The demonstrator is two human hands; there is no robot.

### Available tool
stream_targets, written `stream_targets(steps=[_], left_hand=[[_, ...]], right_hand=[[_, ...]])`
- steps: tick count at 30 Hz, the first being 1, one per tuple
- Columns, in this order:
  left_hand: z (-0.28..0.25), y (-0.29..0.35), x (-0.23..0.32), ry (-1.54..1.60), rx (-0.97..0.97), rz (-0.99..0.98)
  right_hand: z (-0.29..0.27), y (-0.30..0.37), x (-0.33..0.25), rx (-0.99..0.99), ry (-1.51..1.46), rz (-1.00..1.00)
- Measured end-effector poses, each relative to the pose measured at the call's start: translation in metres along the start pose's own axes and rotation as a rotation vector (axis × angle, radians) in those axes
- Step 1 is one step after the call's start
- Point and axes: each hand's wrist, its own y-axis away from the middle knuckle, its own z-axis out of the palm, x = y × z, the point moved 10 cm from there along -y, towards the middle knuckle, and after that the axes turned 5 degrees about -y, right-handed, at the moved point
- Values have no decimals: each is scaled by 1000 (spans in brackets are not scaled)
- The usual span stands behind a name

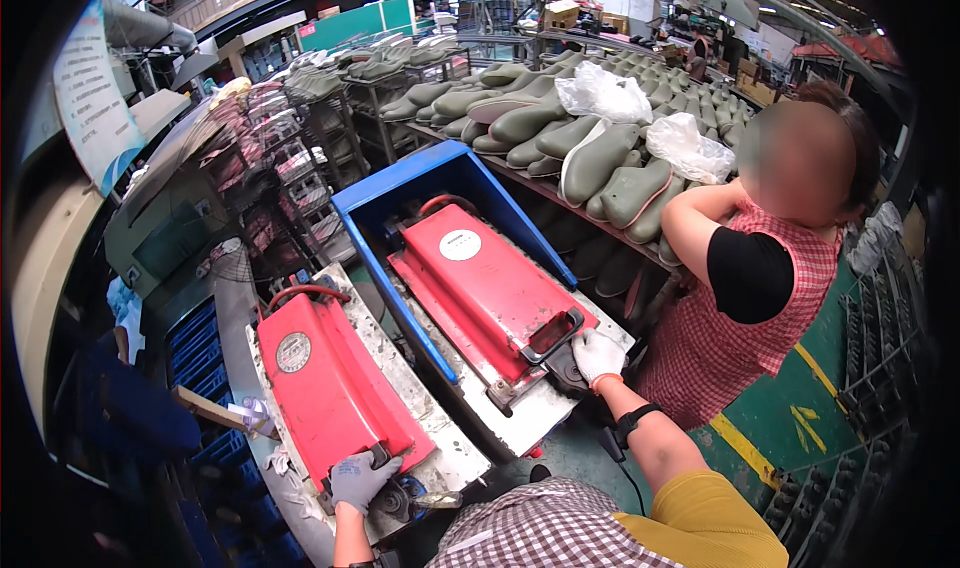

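Two machines with long red metal covers stand side by side on scuffed white bases. My left hand [362,478], in a grey glove, is closed at the front end of the left red cover [335,388], over its dark handle. Just beside it sits a round dark fitting [400,498]. My right hand [598,356], in a white glove, is closed around a black part at the front corner of the right red cover [490,283]. A black loop handle [553,336] stands next to those fingers. Both hands' fingertips are partly hidden.
A blue open-fronted housing [400,180] surrounds the right machine. Behind it, a rack holds many green shoe forms [520,123] and crumpled white plastic bags [605,93]. A co-worker [745,288] in a red checked apron stands close on the right. Blue crates [200,353] lie at left.
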Motion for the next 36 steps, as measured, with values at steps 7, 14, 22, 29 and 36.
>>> stream_targets(steps=[7, 14, 22, 29, 36], left_hand=[[-1, 1, 3, -128, -112, -37], [-4, 3, 1, -79, -1, -5], [-6, 3, 8, -48, -41, 23], [-5, 7, 3, -24, -57, 26], [-2, 5, 3, -57, -111, 21]], right_hand=[[2, 1, 0, -29, 15, 8], [2, 1, -2, -27, 23, 3], [-19, -3, 13, 158, -457, 56], [-23, 128, -157, 38, -575, -547], [145, 330, -227, -1650, -270, -495]])
